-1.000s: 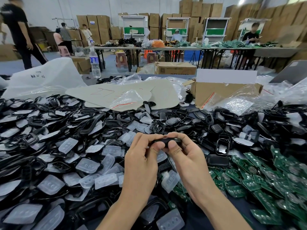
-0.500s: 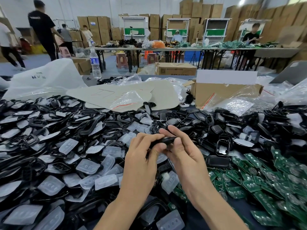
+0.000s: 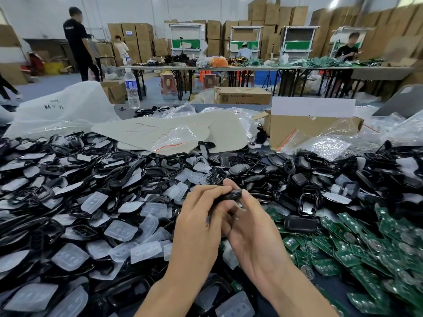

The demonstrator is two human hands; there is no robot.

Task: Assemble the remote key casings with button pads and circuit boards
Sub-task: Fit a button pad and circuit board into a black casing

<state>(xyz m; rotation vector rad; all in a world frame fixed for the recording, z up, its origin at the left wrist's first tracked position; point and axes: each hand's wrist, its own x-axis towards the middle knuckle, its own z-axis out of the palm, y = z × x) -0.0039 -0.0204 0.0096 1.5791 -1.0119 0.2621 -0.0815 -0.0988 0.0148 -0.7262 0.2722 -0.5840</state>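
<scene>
Stacked cardboard cartons line the warehouse wall behind a table point(image 3: 326, 286) heaped with black casing shells point(image 3: 128, 175), translucent button pads point(image 3: 121, 229) and, on the right, green circuit boards point(image 3: 366, 248). Above the middle of the heap, the left hand point(image 3: 194, 225) and right hand point(image 3: 254, 232) meet, fingers curled. Together the hands pinch one black key casing point(image 3: 229, 195) between thumbs and fingertips, one hand at each end.
</scene>
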